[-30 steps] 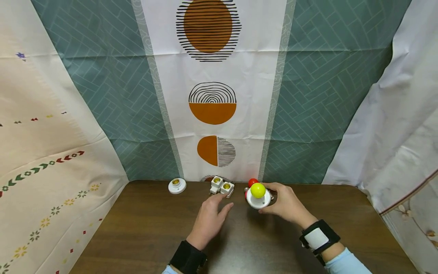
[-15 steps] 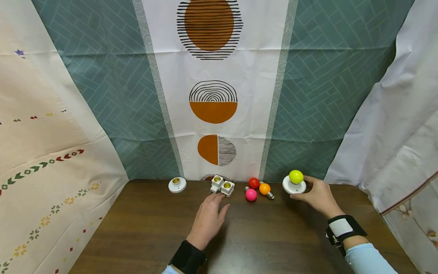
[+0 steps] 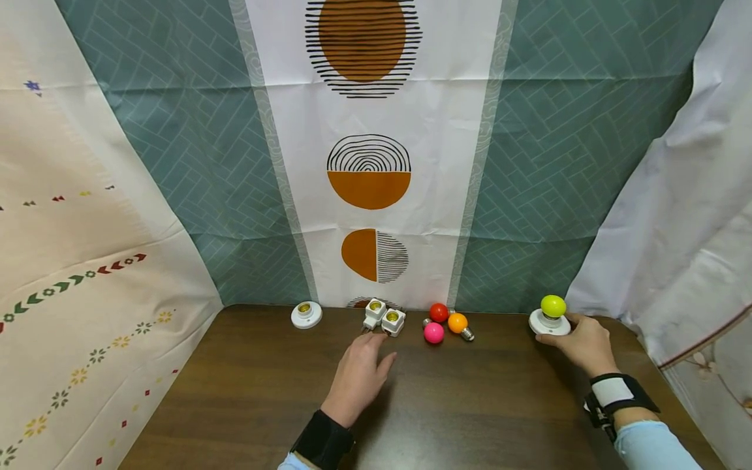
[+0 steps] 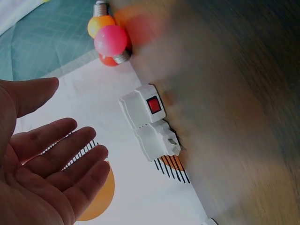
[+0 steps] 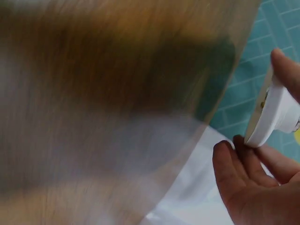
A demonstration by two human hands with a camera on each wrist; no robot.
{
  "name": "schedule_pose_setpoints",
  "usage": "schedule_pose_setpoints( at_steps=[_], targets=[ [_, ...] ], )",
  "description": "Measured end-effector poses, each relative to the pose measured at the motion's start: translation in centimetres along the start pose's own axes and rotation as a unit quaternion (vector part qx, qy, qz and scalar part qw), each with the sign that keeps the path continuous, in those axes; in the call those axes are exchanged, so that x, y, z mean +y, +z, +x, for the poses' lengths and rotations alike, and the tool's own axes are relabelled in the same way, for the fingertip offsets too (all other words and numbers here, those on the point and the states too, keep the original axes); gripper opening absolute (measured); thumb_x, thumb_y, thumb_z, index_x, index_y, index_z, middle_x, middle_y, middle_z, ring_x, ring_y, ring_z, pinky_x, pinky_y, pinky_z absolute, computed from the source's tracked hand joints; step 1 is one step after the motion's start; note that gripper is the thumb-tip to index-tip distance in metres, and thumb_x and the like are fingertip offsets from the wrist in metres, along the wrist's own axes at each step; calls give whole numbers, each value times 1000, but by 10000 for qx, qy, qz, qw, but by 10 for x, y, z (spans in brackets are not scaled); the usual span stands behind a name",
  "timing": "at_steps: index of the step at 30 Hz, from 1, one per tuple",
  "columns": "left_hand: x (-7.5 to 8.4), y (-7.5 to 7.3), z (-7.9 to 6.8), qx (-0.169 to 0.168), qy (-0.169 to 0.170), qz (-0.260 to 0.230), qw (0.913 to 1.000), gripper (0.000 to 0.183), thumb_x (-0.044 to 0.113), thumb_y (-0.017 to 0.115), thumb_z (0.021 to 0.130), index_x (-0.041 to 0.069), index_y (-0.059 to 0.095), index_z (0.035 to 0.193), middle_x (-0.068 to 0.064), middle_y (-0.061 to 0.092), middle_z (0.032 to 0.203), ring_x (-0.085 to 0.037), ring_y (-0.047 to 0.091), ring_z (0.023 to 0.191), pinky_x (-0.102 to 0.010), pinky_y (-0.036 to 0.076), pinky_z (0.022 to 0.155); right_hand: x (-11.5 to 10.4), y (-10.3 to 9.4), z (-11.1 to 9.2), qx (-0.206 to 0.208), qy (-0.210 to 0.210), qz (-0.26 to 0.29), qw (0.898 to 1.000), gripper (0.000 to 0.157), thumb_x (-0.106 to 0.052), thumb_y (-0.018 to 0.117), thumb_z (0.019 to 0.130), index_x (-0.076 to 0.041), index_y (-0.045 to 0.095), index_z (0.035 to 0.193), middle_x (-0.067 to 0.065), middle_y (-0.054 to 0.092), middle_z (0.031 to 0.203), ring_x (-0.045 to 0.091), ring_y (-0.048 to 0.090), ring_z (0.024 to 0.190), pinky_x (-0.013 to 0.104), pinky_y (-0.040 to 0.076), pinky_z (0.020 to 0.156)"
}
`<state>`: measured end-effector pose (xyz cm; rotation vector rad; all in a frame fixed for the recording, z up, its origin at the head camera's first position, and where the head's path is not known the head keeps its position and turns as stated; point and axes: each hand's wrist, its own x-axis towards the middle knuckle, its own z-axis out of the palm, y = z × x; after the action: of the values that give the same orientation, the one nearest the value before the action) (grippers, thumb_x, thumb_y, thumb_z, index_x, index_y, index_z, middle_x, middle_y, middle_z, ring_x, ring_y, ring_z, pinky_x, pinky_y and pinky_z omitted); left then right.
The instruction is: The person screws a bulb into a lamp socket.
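Observation:
My right hand (image 3: 587, 343) grips a round white lamp holder (image 3: 549, 324) by its rim, thumb on one side and fingers on the other. A yellow-green light bulb (image 3: 553, 306) stands upright in its socket. The right wrist view shows the base's edge (image 5: 268, 115) between thumb and fingertips, over the far right of the table. My left hand (image 3: 356, 375) has its fingers loosely extended and holds nothing. Just beyond its fingertips are two white plug-in lamp sockets (image 3: 392, 321), side by side; in the left wrist view one bears a red switch (image 4: 153, 104).
Red (image 3: 438, 312), orange (image 3: 457, 322) and pink light bulbs (image 3: 433, 333) lie close together right of the sockets. Another round white lamp holder (image 3: 306, 315) sits at the back left. Patterned cloth (image 3: 376, 196) hangs behind the brown table (image 3: 458, 405).
My right hand has carried the lamp holder with the yellow-green bulb to the right, away from the other bulbs, uncovering the orange one. The left hand has hardly moved.

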<state>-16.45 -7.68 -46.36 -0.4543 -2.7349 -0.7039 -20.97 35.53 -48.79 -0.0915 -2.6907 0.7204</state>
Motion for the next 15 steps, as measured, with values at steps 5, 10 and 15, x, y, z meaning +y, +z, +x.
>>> schedule_pose_setpoints(
  at_steps=[5,10,15],
  targets=[
    [-2,0,0,-77,-45,34,10000,38,32,69,83,9,63,113,0,60,107,-14,54,100,-33,45,84,10,-1,-2,-17,159,-193,9997,79,-47,82,60,11,58,109,28,60,99,44,54,85,55,41,71],
    [-2,-1,1,-139,-15,11,9999,38,31,69,83,8,63,113,-1,61,106,-15,55,99,-33,45,83,16,-1,-4,-242,288,-294,9989,80,-49,81,60,12,59,106,27,60,96,44,54,82,54,42,68],
    [-2,0,1,-200,-10,35,9998,38,31,69,83,7,63,113,-1,61,106,-16,55,100,-34,45,84,17,0,-5,-423,387,-398,9976,79,-52,80,61,12,59,102,26,61,91,40,55,76,52,43,65]
  ],
)
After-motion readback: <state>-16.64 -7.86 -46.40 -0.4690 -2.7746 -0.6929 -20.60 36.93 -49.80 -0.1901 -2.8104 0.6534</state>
